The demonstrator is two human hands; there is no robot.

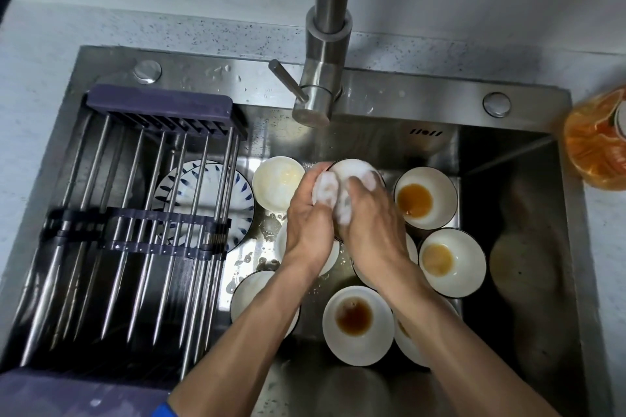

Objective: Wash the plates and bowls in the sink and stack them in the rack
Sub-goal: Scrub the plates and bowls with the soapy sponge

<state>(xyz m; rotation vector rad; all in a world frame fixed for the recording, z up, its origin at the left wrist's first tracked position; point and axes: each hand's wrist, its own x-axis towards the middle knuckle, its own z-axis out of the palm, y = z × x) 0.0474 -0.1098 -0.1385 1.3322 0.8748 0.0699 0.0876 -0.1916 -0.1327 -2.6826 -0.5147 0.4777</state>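
Both hands met under the faucet [327, 44], a brushed-steel column with a stub lever. The left hand [310, 213] curled around the rim of a soapy bowl [352, 173], white glazed ceramic with a thin dark rim, tilted on edge; the right hand [364, 213] gripped its other side, fingers thick with white foam.

The sink [525, 152] was square-cornered stainless steel, wet and spotted with suds. Round white bowls lay across its floor: a creamy one [277, 186] just left of the hands, and three [426, 197] [452, 262] [357, 325] with brown liquid pooled in the bottom, to the right and near side.

The rack [135, 220], parallel steel rods held in dark purple plastic bars, spanned the sink's left part. Below the rods lay a white plate [206, 200] painted with blue leaf strokes.

An orange, translucent bottle [599, 142] stood on the speckled counter [101, 27] at right.
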